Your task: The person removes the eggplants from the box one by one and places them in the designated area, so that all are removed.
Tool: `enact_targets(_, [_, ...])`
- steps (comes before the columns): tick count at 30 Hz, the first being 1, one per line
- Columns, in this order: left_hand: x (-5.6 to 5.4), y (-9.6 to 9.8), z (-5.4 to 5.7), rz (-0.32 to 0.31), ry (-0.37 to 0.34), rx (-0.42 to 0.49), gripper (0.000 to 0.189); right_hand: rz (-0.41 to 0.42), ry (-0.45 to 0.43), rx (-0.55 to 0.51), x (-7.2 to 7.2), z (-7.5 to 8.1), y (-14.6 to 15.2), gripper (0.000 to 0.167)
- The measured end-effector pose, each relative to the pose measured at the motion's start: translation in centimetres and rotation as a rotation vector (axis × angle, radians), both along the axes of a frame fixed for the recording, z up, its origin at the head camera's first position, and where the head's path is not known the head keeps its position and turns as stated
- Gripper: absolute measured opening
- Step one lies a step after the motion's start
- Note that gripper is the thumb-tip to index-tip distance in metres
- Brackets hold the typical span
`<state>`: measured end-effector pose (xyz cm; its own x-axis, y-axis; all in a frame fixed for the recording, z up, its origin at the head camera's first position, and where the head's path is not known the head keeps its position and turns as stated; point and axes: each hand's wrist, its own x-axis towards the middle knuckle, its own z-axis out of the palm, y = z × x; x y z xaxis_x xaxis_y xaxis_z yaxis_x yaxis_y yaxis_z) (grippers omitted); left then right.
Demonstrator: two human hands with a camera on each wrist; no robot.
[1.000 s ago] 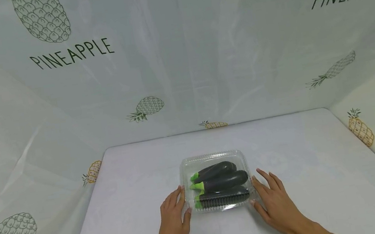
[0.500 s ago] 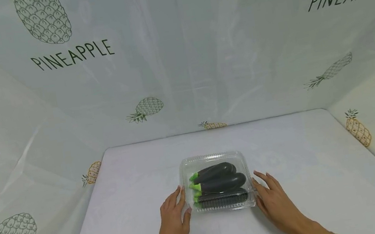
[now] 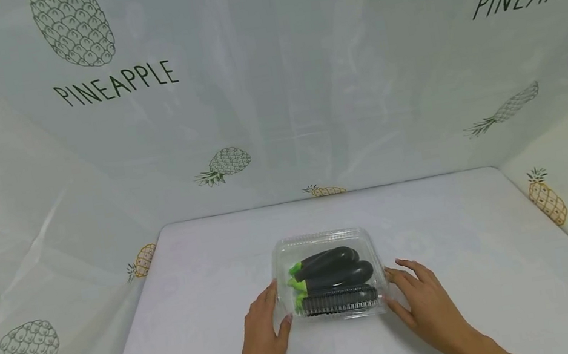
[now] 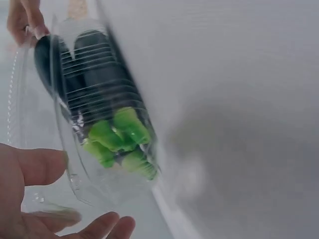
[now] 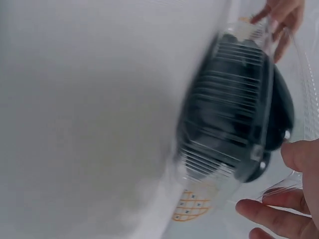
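Note:
A clear plastic clamshell container [image 3: 319, 239] holds several dark eggplants [image 3: 339, 276] with bright green stem ends. My left hand [image 3: 261, 334] grips its left edge, the thumb near the front corner. In the left wrist view the rim passes between the thumb [image 4: 42, 167] and the fingers. At the opposite edge, my right hand [image 3: 429, 308] pinches the rim by the front right corner. The right wrist view has its thumb [image 5: 301, 155] on one side and fingers on the other. The ribbed front wall partly covers the nearest eggplant.
The container is over the middle front of a white table [image 3: 208, 261]. A pale plastic sheet [image 3: 293, 90] printed with pineapples hangs behind the table and along both sides.
The eggplants have shifted slightly inside the container. My right hand's fingers and thumb have changed position at the right edge, while the left hand has stayed nearly still.

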<state>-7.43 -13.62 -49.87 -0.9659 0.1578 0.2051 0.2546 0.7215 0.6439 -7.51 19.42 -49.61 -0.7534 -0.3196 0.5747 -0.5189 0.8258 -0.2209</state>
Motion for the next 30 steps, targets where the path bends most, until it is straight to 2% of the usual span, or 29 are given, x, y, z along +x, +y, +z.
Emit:
enact_targets(5, [-0.5,-0.4,0.5,0.019,-0.081,0.137,0.084,-0.025,-0.004,-0.055,-0.6,1.4,0.2,0.043])
enact_targets(11, [-2.0,-1.2,1.0,0.001,-0.196,0.295,0.073,-0.049,-0.087,-0.166,-1.7,3.4,0.2,0.041])
enact_targets(16, [-3.5,-1.6,1.0,-0.014,-0.318,0.46,0.063,-0.023,-0.127,-0.247,-2.8,4.6,0.2,0.042])
enact_targets(19, [-4.2,-1.7,0.9,-0.003,-0.38,0.527,0.06,-0.004,-0.159,-0.285,-3.4,5.2,0.2,0.043])
enact_targets(25, [-4.9,-1.7,0.9,0.02,-0.461,0.581,0.056,0.018,-0.221,-0.339,-4.5,5.8,0.3,0.044])
enact_targets(30, [-5.2,-1.7,1.0,0.01,-0.482,0.581,0.053,0.059,-0.203,-0.354,-5.6,6.0,0.6,0.047])
